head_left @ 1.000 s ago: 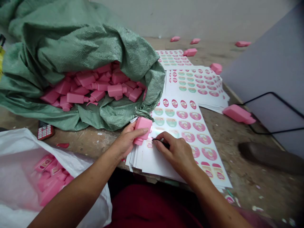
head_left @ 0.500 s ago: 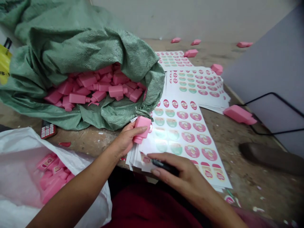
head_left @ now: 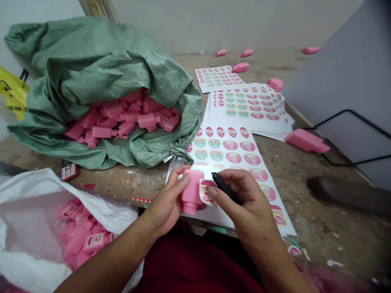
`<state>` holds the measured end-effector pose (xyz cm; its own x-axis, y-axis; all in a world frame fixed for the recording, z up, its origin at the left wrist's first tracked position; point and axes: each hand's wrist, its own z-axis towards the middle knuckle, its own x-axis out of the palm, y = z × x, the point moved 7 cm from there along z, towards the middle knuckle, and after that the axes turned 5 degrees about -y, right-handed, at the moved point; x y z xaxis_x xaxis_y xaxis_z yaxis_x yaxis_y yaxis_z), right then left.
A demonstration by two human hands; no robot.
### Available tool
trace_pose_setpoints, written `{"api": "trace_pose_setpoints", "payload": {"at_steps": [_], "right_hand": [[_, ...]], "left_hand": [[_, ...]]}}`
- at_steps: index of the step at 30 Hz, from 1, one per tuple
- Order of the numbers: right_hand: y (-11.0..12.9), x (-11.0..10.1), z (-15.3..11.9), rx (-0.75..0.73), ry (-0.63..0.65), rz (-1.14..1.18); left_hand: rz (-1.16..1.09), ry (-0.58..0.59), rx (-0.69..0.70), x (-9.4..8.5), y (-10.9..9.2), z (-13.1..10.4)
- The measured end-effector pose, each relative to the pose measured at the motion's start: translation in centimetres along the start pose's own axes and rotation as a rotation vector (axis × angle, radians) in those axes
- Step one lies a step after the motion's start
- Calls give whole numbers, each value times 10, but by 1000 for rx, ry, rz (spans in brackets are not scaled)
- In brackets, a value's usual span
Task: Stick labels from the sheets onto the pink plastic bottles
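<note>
A green sack lay with its mouth open on the table, and inside it was a heap of pink bottles. At lower left, a white bag contained other bottles, several of them with labels on the front. The left forearm covered a part of this bag, and its left side was cut off by the picture edge.

The left hand was closed around one pink bottle, which was in front of the person, its neck toward the body. The right hand was half closed: it had hold of a black tool, pen-like in shape, and a small label was at its thumb. The label overlapped the bottle's side; I could not tell if it was already stuck.

The sack was of woven, wrinkled material; the bottles looked smooth, with flat sides and short necks. Under the hands were glossy sticker sheets, with oval and rounded prints.
</note>
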<state>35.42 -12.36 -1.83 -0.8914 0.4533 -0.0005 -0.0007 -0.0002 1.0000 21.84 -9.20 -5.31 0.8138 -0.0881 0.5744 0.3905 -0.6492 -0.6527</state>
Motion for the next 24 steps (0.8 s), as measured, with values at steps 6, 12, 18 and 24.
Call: {"api": "trace_pose_setpoints", "payload": {"at_steps": [6, 12, 18, 24], "right_hand": [[4, 5, -3, -43, 12, -11], [1, 9, -3, -21, 32, -35], [0, 9, -1, -50, 20, -94], [-3, 10, 0, -50, 20, -95]], "left_hand": [[-50, -15, -7, 3, 9, -2], [-50, -25, 9, 5, 10, 0], [-26, -41, 31, 2, 10, 1], [11, -50, 50, 0, 10, 0]]}}
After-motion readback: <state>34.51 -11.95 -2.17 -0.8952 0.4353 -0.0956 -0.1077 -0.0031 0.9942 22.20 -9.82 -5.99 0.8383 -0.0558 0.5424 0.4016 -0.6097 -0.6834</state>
